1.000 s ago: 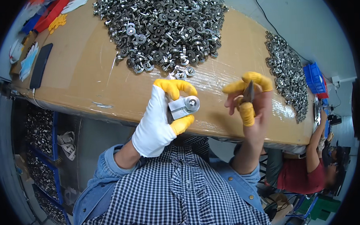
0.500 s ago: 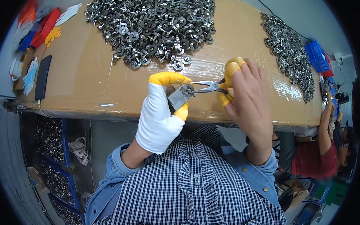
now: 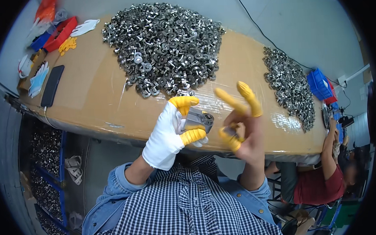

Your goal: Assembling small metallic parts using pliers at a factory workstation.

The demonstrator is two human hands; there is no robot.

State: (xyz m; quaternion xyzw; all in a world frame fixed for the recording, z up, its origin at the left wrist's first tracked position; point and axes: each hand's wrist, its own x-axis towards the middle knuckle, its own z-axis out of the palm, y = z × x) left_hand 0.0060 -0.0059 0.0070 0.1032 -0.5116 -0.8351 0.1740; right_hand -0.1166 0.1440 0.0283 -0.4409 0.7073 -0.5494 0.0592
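My left hand [image 3: 167,137], in a white glove with yellow finger covers, is closed around a grey metal block [image 3: 199,118] with a round fitting at its right end. Just right of the block is my bare right hand [image 3: 250,134], smeared by motion, with yellow covers on its fingertips. Two of its fingers stretch up while the thumb and another finger pinch a small dark thing [image 3: 231,131], too blurred to name. Beyond both hands a large heap of small metal wheel-like parts [image 3: 169,47] covers the back of the table [image 3: 96,91].
A second heap of metal parts [image 3: 289,87] lies at the right, near blue baskets [image 3: 319,84]. At the left are a phone [image 3: 52,86], face masks [image 3: 39,80], a white glove [image 3: 85,27] and a red bin [image 3: 61,34]. A co-worker in a red shirt [image 3: 318,185] sits at the right.
The pliers that gripped the round fitting on the block no longer show. My right hand has pulled away from the block and raised two fingers. The view has shifted slightly.
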